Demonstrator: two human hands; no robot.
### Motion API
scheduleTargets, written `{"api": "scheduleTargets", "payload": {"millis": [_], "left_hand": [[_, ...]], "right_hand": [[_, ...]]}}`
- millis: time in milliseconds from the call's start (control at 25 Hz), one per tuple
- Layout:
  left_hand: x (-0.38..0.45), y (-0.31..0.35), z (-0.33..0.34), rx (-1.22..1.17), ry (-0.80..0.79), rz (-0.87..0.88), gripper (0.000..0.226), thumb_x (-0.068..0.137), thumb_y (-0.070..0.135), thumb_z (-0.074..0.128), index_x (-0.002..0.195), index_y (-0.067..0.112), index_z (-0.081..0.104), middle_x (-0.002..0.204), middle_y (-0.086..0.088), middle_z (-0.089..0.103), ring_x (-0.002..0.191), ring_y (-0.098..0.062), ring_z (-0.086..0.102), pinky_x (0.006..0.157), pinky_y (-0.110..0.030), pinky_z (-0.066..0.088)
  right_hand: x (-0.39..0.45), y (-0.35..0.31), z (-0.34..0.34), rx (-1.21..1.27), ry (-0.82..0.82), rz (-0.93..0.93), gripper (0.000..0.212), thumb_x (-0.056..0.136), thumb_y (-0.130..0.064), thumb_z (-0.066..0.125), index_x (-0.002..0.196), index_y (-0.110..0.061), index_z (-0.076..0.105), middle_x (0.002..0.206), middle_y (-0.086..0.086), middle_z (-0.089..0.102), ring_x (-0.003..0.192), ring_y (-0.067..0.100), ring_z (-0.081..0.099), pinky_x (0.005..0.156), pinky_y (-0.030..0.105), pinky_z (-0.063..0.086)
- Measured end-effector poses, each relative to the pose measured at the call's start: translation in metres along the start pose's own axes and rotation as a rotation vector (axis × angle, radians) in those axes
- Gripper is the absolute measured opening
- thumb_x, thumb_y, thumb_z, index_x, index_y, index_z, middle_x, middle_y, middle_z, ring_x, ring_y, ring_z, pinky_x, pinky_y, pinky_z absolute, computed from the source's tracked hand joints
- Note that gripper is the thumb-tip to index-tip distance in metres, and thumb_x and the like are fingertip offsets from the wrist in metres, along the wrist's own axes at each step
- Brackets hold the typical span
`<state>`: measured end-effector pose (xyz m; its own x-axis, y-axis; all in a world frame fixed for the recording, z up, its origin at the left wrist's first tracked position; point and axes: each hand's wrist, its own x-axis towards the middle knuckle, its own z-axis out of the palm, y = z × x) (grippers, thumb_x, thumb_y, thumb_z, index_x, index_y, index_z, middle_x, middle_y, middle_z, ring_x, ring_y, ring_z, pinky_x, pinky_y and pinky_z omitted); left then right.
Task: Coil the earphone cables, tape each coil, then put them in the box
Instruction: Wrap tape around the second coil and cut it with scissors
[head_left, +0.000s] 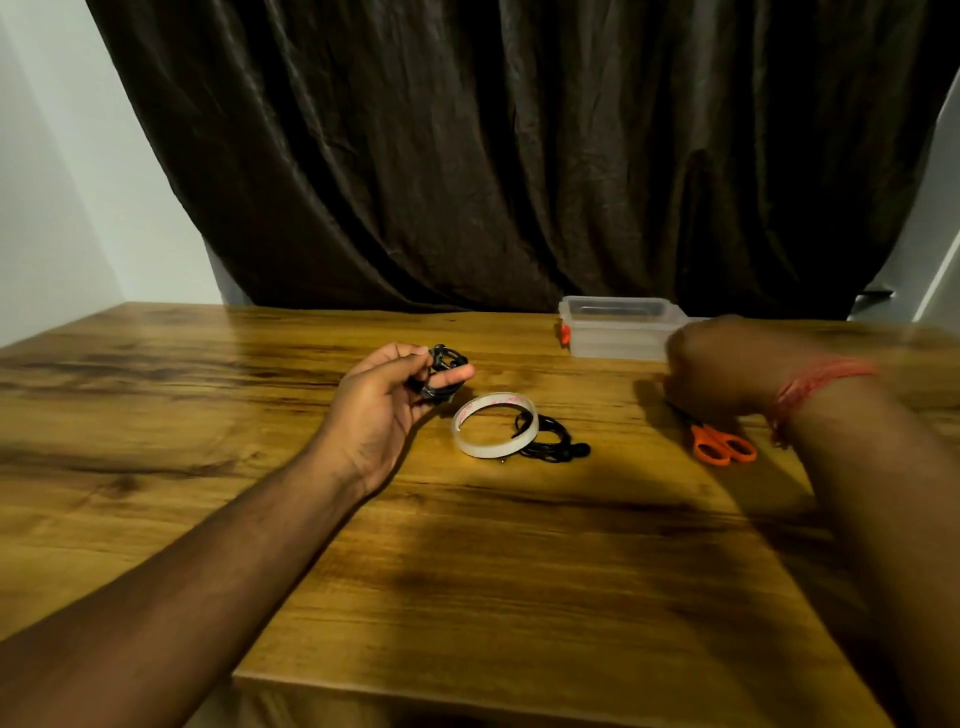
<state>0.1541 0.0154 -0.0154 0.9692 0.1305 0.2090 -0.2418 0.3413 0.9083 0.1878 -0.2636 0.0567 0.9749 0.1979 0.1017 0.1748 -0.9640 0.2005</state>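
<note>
head view: on a wooden table (519, 571) before a dark curtain (519, 156), a clear plastic box (613, 327) stands open at the far edge, its contents unclear. the left hand (384, 400) pinches a coiled black earphone cable (444, 374); the blurred right hand (717, 364), fingers unreadable, hovers over orange scissors (722, 444). a tape roll (493, 423) overlaps a second black cable (550, 441).

Dim warm light, wide-angle edge distortion, right hand (722, 364) motion-blurred.

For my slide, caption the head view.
Left hand holds a coiled earphone cable; blurred right hand hovers over orange scissors near the box.
</note>
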Motion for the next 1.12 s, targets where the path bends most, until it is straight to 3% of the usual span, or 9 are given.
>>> {"api": "scheduleTargets", "payload": {"millis": [120,200,280,520,720,800,1000,1120], "left_hand": [[0.001,-0.001,-0.001,0.013,0.0,0.002,0.025,0.1,0.007,0.042,0.078,0.009,0.052,0.099,-0.018,0.062,0.106,-0.037,0.069,0.104,-0.056,0.045],[0.001,-0.001,0.0,0.015,-0.003,0.007,0.024,0.1,0.007,0.043,0.078,0.009,0.052,0.101,-0.021,0.059,0.103,-0.035,0.07,0.1,-0.052,0.049],[0.001,-0.001,0.0,0.018,-0.006,0.013,0.024,0.1,0.007,0.044,0.077,0.009,0.051,0.1,-0.021,0.057,0.099,-0.033,0.071,0.094,-0.047,0.052],[0.005,-0.004,-0.003,0.036,-0.023,0.029,0.021,0.098,0.01,0.046,0.079,0.011,0.054,0.097,-0.02,0.05,0.097,-0.031,0.072,0.091,-0.045,0.053],[0.005,-0.005,-0.003,0.033,-0.04,0.046,0.021,0.097,0.01,0.045,0.079,0.012,0.054,0.091,-0.018,0.055,0.096,-0.032,0.071,0.093,-0.053,0.052],[0.004,-0.004,-0.004,0.02,-0.047,0.055,0.023,0.098,0.009,0.043,0.078,0.012,0.054,0.087,-0.012,0.057,0.093,-0.028,0.073,0.092,-0.052,0.054],[0.004,-0.005,-0.007,0.037,-0.047,0.063,0.022,0.098,0.01,0.045,0.081,0.013,0.057,0.083,-0.007,0.056,0.089,-0.025,0.073,0.095,-0.048,0.05],[0.005,-0.006,-0.008,0.041,-0.042,0.072,0.021,0.098,0.011,0.045,0.082,0.013,0.058,0.076,-0.003,0.058,0.075,-0.018,0.07,0.085,-0.039,0.053]], "right_hand": [[-0.009,-0.045,0.004,0.244,0.199,-0.396,0.028,0.093,-0.048,0.054,0.112,-0.028,0.06,0.116,-0.004,0.055,0.109,0.015,0.048,0.087,0.03,0.041],[-0.015,-0.077,0.013,0.239,0.218,-0.612,0.033,0.093,-0.05,0.053,0.12,-0.032,0.058,0.117,-0.008,0.051,0.112,0.013,0.04,0.092,0.032,0.04],[-0.014,-0.093,0.024,0.171,0.217,-0.69,0.031,0.092,-0.05,0.053,0.118,-0.034,0.06,0.114,-0.009,0.052,0.11,0.013,0.039,0.091,0.035,0.039],[-0.008,-0.1,0.032,0.17,0.306,-0.745,0.018,0.093,-0.039,0.057,0.106,-0.031,0.066,0.106,-0.011,0.06,0.106,0.015,0.042,0.086,0.036,0.036],[-0.004,-0.073,0.016,0.424,0.327,-0.591,0.01,0.087,-0.032,0.065,0.093,-0.027,0.071,0.092,-0.011,0.062,0.093,0.013,0.052,0.081,0.034,0.044],[-0.002,-0.051,0.01,0.469,0.244,-0.499,0.007,0.086,-0.027,0.068,0.091,-0.023,0.071,0.09,-0.009,0.065,0.088,0.013,0.058,0.079,0.032,0.049],[0.003,-0.014,0.01,0.285,0.051,-0.333,0.007,0.08,-0.023,0.073,0.077,-0.023,0.067,0.079,-0.011,0.065,0.089,0.014,0.061,0.08,0.031,0.05],[0.001,-0.011,0.009,0.246,-0.112,-0.296,0.01,0.079,-0.023,0.077,0.077,-0.024,0.067,0.081,-0.01,0.065,0.089,0.012,0.059,0.075,0.028,0.048]]}}
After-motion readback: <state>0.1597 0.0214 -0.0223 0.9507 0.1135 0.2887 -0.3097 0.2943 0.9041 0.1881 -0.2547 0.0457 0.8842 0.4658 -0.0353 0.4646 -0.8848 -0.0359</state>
